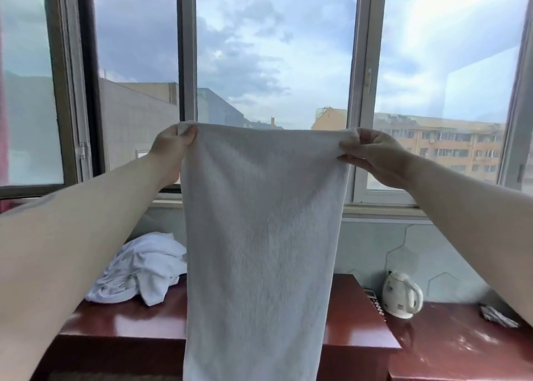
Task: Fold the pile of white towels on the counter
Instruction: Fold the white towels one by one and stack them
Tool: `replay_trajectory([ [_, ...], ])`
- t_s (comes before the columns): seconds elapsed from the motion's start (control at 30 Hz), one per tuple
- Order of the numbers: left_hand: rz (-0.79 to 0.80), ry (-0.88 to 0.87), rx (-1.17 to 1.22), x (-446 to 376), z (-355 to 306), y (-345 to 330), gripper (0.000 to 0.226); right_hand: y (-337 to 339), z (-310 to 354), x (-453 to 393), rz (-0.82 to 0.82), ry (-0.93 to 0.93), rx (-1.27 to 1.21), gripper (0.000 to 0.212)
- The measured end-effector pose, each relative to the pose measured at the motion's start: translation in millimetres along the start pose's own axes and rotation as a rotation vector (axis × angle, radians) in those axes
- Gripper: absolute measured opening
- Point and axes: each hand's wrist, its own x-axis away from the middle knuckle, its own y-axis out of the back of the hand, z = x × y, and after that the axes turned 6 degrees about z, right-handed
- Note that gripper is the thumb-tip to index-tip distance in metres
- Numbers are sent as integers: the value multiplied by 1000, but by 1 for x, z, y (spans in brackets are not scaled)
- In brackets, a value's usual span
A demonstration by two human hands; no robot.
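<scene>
A white towel (261, 236) hangs full length in front of me, held up at window height. My left hand (173, 147) pinches its top left corner and my right hand (372, 153) pinches the top right corner, with the top edge stretched between them. The towel's lower end runs out of view at the bottom. A crumpled pile of white towels (141, 274) lies on the reddish wooden counter (121, 320), below and left of the hanging towel, which hides part of it.
A white electric kettle (402, 295) stands on the counter's right side, with a crumpled wrapper (497, 317) further right. A wide window (271, 63) fills the wall behind the counter, its sill just beyond the towel.
</scene>
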Motion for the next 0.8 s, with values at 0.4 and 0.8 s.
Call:
replay_trajectory([
  [0.4,-61,178,114,-22,101,-49,22,22,-123,-58,-394,9,140,20],
  [0.8,32,282,340,-128,257,-143,24,110,-254,-160,-671,-34,409,22],
])
